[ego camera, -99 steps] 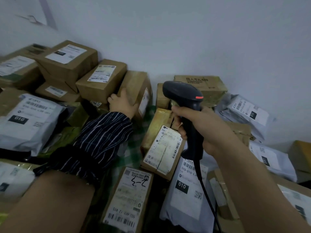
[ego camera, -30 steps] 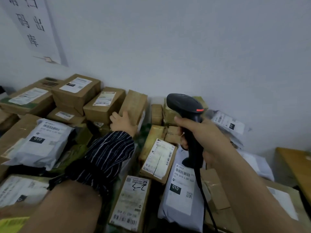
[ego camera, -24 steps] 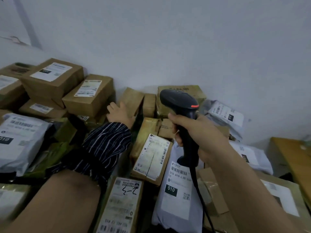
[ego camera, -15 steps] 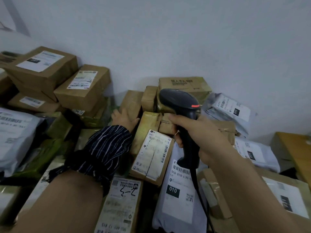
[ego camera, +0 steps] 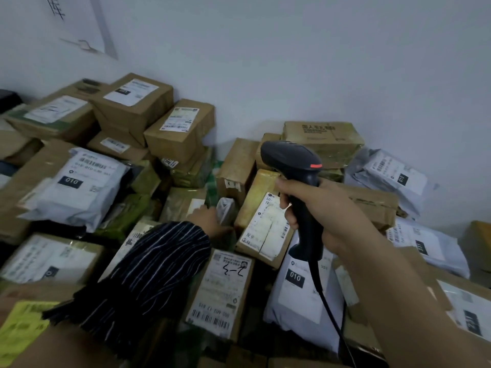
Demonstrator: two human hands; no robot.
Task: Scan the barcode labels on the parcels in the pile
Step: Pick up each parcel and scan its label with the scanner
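Lower than before, left hand (ego camera: 210,220) lay against one grey parcel (ego camera: 226,211), grip unclear to me; right hand (ego camera: 328,212) clasped one scanner (ego camera: 297,166).

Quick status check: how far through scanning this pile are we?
Done: cannot tell; no parcel is set apart as scanned. In hand: the right hand grips the scanner, raised over the pile, while the left hand reaches into a gap beside a small grey packet. Left: seemingly most of it, such as the white bag and the box with the handwritten label, both with labels facing up.
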